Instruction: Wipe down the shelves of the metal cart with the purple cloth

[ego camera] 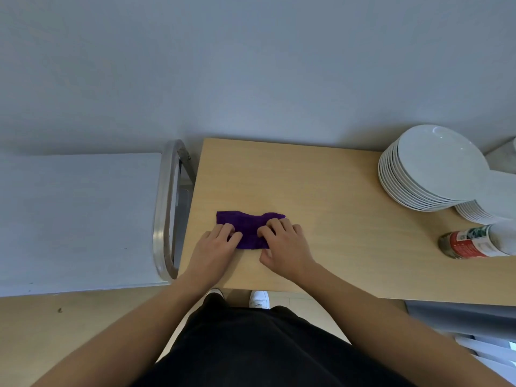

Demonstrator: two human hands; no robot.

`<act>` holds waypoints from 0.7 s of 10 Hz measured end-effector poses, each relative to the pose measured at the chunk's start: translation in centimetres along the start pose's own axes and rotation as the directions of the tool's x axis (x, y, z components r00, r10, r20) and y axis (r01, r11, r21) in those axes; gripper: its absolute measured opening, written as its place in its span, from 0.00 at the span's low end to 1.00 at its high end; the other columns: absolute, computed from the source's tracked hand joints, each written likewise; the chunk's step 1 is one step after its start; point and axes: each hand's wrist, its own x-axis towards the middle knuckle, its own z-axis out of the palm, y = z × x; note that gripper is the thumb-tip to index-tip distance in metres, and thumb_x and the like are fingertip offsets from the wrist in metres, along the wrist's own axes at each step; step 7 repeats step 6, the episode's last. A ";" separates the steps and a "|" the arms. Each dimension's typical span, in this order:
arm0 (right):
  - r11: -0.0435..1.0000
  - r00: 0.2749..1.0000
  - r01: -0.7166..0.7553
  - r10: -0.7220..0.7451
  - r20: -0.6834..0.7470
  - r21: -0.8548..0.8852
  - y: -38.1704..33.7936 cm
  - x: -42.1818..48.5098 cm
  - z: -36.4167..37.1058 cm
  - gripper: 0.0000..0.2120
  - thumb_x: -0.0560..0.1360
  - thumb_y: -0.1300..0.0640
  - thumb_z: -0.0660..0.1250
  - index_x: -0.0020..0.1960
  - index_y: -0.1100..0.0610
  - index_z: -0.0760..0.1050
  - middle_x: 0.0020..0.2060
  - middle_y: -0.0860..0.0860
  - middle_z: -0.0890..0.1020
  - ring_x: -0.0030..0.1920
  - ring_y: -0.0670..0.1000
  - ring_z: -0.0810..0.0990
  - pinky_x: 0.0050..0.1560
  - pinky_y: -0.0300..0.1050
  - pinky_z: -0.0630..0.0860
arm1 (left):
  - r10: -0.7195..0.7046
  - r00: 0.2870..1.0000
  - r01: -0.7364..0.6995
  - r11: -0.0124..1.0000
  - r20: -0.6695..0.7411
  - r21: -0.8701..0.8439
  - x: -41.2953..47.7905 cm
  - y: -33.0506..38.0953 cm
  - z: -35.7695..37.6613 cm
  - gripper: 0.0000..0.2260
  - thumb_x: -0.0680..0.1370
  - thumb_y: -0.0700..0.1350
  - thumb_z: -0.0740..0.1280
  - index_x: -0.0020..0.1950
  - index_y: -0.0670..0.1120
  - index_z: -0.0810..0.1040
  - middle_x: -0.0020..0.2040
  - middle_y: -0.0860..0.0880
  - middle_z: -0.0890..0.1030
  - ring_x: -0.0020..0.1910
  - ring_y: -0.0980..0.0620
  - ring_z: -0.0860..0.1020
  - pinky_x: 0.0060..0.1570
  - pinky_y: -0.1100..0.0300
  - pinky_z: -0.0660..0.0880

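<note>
A purple cloth point(245, 226) lies folded on the wooden table point(321, 191), near its front left part. My left hand point(215, 247) has its curled fingertips on the cloth's left edge and pinches it. My right hand point(284, 247) has curled fingertips on the cloth's right part and grips it, thumb on the table. The metal cart point(78, 219) stands to the left of the table; its flat top shelf is in view, with a rounded steel handle point(164, 213) at the end beside the table. Lower shelves are hidden.
A tall stack of white plates point(430, 169) sits at the table's back right, with a smaller stack point(474, 213) beside it. A jar with a red label point(472, 243) lies on its side at the right edge. A grey wall runs behind.
</note>
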 end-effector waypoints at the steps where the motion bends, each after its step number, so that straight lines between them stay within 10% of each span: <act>1: 0.998 0.995 -0.014 0.020 -0.093 0.057 -0.4 0.0 -0.8 0.21 0.72 0.43 0.60 0.60 0.52 0.74 0.58 0.49 0.76 0.60 0.52 0.73 0.60 0.50 0.71 | -0.028 1.000 0.027 0.999 0.012 0.034 -0.1 0.5 -0.2 0.24 0.69 0.44 0.73 0.65 0.44 0.77 0.64 0.43 0.78 0.62 0.43 0.77 0.57 0.50 0.76; 3: 0.995 0.996 -0.002 -0.007 0.087 0.099 0.2 -1.1 1.2 0.29 0.76 0.39 0.55 0.71 0.53 0.68 0.75 0.51 0.64 0.74 0.51 0.64 0.70 0.49 0.66 | -0.104 0.985 0.112 0.992 0.135 -0.050 -0.2 0.9 0.2 0.24 0.73 0.49 0.72 0.68 0.47 0.76 0.70 0.47 0.75 0.68 0.48 0.75 0.63 0.50 0.75; 7: 0.912 0.893 -0.115 -0.079 0.443 0.394 1.8 4.0 -7.2 0.15 0.76 0.40 0.60 0.53 0.47 0.79 0.55 0.47 0.75 0.54 0.49 0.75 0.58 0.50 0.74 | -0.168 0.884 0.413 0.717 0.436 -0.561 4.5 -0.7 -8.9 0.12 0.80 0.54 0.65 0.63 0.57 0.77 0.60 0.59 0.79 0.54 0.63 0.77 0.55 0.65 0.76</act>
